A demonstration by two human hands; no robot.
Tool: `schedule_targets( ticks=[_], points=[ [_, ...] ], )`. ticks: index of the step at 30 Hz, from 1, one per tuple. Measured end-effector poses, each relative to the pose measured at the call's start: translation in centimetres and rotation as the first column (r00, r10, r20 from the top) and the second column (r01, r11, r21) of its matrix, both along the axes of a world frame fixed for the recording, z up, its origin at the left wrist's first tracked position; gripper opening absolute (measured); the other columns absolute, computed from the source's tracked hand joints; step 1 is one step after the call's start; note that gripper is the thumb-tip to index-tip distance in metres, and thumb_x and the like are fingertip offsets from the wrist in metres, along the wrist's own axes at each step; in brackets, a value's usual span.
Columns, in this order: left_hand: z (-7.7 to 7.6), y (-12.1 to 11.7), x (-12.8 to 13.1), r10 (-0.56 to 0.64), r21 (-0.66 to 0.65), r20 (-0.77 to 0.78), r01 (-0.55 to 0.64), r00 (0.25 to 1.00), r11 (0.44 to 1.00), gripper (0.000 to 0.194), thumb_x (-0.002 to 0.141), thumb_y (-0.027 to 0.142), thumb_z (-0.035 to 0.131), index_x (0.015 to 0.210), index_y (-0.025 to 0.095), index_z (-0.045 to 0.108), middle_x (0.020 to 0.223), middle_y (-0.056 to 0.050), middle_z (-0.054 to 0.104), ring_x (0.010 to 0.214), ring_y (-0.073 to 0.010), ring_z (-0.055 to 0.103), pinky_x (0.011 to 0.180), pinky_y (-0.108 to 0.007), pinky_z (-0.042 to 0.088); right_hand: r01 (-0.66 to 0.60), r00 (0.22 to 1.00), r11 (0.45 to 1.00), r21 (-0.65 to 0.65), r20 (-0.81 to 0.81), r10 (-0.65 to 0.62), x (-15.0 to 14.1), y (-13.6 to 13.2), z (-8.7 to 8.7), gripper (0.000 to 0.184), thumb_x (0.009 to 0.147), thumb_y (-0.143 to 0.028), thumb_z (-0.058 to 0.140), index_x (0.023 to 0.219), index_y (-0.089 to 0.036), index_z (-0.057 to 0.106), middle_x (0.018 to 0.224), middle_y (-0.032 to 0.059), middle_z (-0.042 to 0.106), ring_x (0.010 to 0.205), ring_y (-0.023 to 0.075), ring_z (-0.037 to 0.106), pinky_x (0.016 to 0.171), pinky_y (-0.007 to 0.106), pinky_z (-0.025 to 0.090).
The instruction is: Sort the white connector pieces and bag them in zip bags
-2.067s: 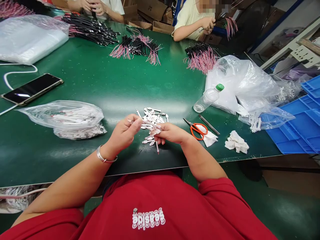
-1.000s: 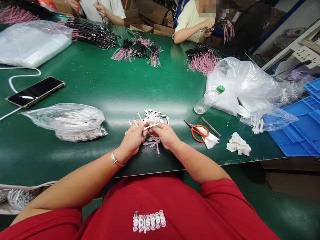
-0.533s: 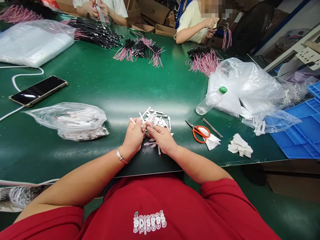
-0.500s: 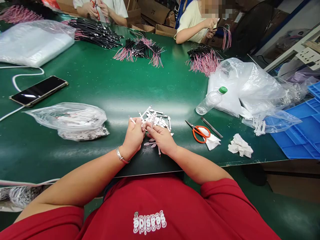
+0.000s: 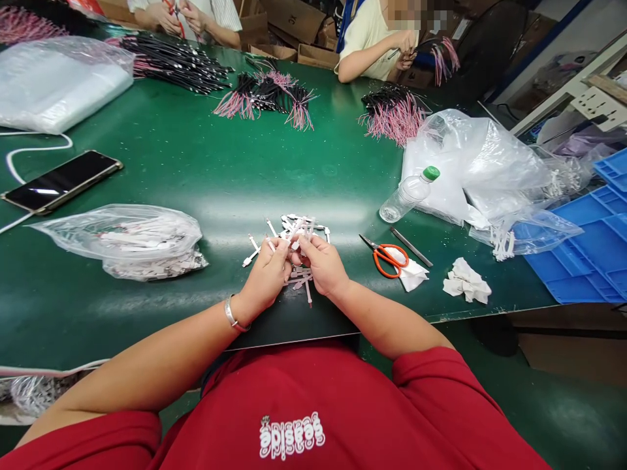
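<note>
My left hand (image 5: 267, 275), with a silver bangle (image 5: 234, 314) at the wrist, and my right hand (image 5: 323, 266) meet over a loose heap of small white plastic pieces (image 5: 301, 226) on the green bench mat (image 5: 206, 196). The fingertips of both hands pinch white pieces at the near side of the heap. A few pieces lie apart, under and beside my hands. Part of the heap is hidden behind my fingers, so its full extent does not show.
Orange-handled scissors (image 5: 389, 259) and a metal rod (image 5: 411, 247) lie to my right, near crumpled white cloth (image 5: 465, 281). A plastic bag of white pieces (image 5: 127, 238) and a phone (image 5: 61, 181) are left. Pink-and-black wire bundles (image 5: 392, 114) lie ahead; co-workers' hands (image 5: 401, 49) work beyond.
My hands have drawn closer together over the heap, and their fingertips now meet at the white pieces. The view has shifted slightly, and the far co-worker's hands have moved.
</note>
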State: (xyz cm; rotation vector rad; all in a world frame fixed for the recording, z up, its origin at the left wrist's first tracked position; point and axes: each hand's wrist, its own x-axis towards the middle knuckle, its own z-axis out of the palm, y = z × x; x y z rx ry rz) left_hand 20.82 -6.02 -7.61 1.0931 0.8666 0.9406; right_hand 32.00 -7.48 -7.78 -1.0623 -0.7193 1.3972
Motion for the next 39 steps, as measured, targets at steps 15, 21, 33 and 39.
schedule_targets(
  ticks=[15,21,33,39],
  points=[
    [-0.3,0.2,0.0,-0.122,-0.059,-0.003,0.122,0.993,0.991,0.033,0.085,0.046,0.055,0.072,0.019,0.042,0.050,0.007,0.043,0.038,-0.0051,0.028,0.040,-0.020,0.025,-0.069,0.993,0.994,-0.079,-0.100,0.061,-0.4,-0.1,0.3,0.028,0.076,-0.042,0.066,0.084,-0.017,0.059,0.047,-0.0078,0.050,0.040,0.0066,0.047,0.043,0.019,0.041],
    [0.7,2.3,-2.5,-0.435,-0.047,-0.379,0.453,0.816,0.890,0.040,0.078,0.050,0.062,0.060,0.016,0.051,0.047,0.003,0.047,0.044,-0.0073,0.037,0.044,-0.021,0.027,-0.067,0.996,0.982,-0.179,-0.065,0.056,0.2,0.0,0.3,0.021,0.080,-0.034,0.066,0.079,-0.016,0.057,0.060,-0.0043,0.060,0.051,0.0074,0.057,0.051,0.019,0.050],
    [1.3,2.9,-2.8,-0.278,-0.275,0.246,0.342,0.929,0.899,0.023,0.082,0.031,0.064,0.098,0.015,0.069,0.085,-0.008,0.065,0.064,-0.0127,0.055,0.059,-0.025,0.048,-0.268,0.954,0.908,-0.322,0.045,0.298,0.3,-0.4,1.5,0.018,0.090,-0.028,0.056,0.078,-0.014,0.055,0.063,-0.0018,0.062,0.047,0.0067,0.061,0.042,0.013,0.048],
    [0.9,2.7,-2.7,-0.317,-0.295,0.233,0.378,0.919,0.878,0.032,0.076,0.033,0.071,0.100,0.013,0.068,0.068,-0.004,0.061,0.053,-0.0105,0.051,0.048,-0.022,0.042,-0.387,0.906,0.868,-0.311,0.047,0.421,0.4,-0.4,1.4,0.026,0.089,-0.036,0.058,0.076,-0.013,0.058,0.063,-0.0004,0.063,0.046,0.0066,0.061,0.045,0.015,0.051]
  ],
)
